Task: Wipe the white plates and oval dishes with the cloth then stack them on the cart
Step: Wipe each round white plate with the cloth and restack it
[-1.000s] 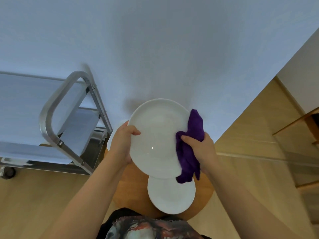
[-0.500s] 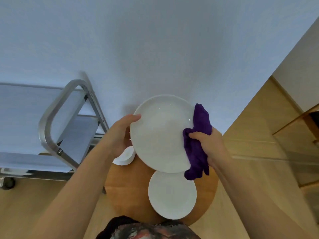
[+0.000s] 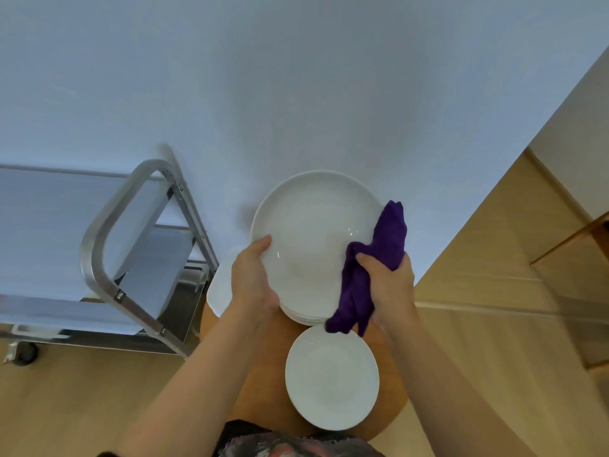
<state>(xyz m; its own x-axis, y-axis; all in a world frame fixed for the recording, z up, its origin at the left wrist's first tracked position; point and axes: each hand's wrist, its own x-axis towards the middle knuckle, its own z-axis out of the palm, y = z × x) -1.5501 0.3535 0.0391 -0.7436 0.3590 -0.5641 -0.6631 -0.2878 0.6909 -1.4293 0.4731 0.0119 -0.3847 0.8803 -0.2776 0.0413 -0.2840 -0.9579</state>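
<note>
Hands met at frame centre over a round wooden table. Left hand gripped the large white plate at its lower-left rim, thumb curled over the edge onto the inner face, fingers hidden behind. Plate was tilted w/ its inner face toward the camera, lifted above the table, lower edge overlapping a stack of plates of which only a few rims showed under it. Right hand was closed around a purple cloth, bunched, pressed vs. the plate's right rim; one cloth end stuck up past the rim at centre-right, the other hung down below the hand, tip just over the top edge of a second white plate. That plate lay flat on the table, lower centre of frame, apart from the held one. Another white dish peeked out left of the left wrist, at the table's upper-left edge; shape couldn't be told, mostly hidden. Metal cart stood at left of frame, tubular handle toward the table, shelves covered in pale sheet. Wall filled the top; wood floor at right & bottom left.
</note>
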